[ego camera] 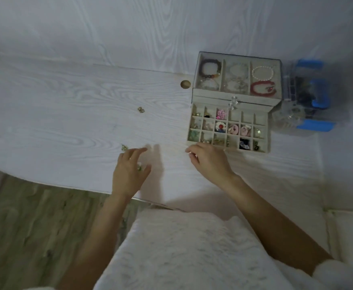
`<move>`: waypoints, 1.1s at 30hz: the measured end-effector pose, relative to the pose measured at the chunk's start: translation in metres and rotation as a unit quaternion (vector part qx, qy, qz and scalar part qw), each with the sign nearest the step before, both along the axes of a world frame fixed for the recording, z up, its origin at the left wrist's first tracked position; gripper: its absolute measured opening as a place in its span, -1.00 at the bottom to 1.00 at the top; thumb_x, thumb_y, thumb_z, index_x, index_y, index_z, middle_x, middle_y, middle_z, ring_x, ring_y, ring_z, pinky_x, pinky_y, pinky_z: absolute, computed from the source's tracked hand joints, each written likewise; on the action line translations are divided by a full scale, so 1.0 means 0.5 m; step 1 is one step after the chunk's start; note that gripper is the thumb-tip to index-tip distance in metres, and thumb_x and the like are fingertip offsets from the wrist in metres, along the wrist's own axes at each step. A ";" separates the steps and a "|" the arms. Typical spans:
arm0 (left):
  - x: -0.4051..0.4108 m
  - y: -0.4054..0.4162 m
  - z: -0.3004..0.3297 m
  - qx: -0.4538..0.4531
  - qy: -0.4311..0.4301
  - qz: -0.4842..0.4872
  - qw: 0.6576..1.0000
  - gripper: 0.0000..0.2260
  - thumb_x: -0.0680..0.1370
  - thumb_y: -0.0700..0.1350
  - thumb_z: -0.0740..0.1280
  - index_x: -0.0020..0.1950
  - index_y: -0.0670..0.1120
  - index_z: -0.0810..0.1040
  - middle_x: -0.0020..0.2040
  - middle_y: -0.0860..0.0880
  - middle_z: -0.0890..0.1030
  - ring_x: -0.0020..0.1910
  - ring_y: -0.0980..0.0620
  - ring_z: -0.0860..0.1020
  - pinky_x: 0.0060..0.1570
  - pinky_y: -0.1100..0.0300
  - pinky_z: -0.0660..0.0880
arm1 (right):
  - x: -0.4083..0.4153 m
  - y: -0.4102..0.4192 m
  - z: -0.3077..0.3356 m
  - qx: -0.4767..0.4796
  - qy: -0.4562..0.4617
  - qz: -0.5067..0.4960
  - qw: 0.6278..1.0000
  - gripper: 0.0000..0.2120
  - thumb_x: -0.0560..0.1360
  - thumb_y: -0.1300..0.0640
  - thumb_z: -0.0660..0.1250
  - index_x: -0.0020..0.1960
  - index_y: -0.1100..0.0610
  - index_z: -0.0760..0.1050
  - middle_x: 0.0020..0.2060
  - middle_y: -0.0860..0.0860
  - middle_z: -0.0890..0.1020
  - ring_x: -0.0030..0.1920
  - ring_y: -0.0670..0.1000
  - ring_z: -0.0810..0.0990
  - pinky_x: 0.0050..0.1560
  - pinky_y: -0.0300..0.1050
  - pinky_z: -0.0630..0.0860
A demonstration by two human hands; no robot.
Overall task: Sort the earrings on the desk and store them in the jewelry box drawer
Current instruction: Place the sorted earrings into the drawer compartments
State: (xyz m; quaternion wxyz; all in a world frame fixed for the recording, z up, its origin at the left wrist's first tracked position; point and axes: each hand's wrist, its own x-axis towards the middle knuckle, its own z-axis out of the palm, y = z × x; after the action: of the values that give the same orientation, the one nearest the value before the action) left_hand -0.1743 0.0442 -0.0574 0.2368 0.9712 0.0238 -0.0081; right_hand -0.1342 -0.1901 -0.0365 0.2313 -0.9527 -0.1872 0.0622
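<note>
- A single head view is given, worn high and tilted steeply downward.
- The white wood-grain desk [70, 114] is seen from its near edge, close by.
- The far wall is faced; wide-angle bending is seen at the borders.

The desk [70, 114] has a whitish wood-grain surface, smooth with a soft sheen; the floor [35, 227] at lower left looks like brownish wood planks, matt; the jewelry box [200, 97] at the right seems covered in pale matt fabric — its drawer [268, 130] too; the knob [232, 103] looks clear like glass; the container [309, 97] at far right is glossy clear and blue plastic; the garment [181, 254] at the bottom is white, fluffy cloth.
</note>
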 end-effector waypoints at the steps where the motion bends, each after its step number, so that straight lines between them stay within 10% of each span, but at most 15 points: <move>1: -0.013 0.016 -0.008 0.001 0.015 0.025 1.000 -0.56 0.38 -0.13 0.47 0.24 -0.07 0.50 0.16 -0.17 0.52 0.09 -0.20 0.46 -0.02 -0.07 0.52 | 0.007 0.025 -0.005 0.000 0.006 0.027 1.000 -0.75 0.57 0.17 0.19 0.18 0.10 0.55 0.06 0.02 0.63 0.06 0.04 0.59 -0.02 -0.01 0.55; 18: 0.002 0.071 -0.039 -0.074 0.035 0.106 0.991 -0.84 0.42 -0.20 0.43 -0.01 -0.12 0.65 -0.03 -0.11 0.63 -0.08 -0.16 0.53 -0.12 0.22 0.31 | 0.313 0.311 -0.056 -0.035 0.039 0.085 0.995 -0.63 0.53 0.30 0.19 0.34 0.16 0.41 0.22 0.16 0.46 0.22 0.17 0.41 0.19 -0.03 0.39; 33: 0.008 0.019 -0.026 -0.086 0.005 0.022 0.996 -0.81 0.45 -0.26 0.40 0.05 -0.15 0.63 0.07 -0.07 0.66 0.10 -0.12 0.55 0.07 0.18 0.44 | 0.128 0.222 -0.060 0.000 0.063 0.021 0.998 -0.90 0.50 0.17 0.34 0.00 0.14 0.56 -0.07 0.09 0.62 -0.08 0.09 0.58 -0.12 -0.08 0.48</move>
State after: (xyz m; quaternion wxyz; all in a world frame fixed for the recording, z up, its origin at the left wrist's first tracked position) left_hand -0.1702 0.0538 -0.0703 0.3191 0.9466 0.0455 -0.0093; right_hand -0.0702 -0.0792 -0.0665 0.2414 -0.9427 -0.1924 0.1265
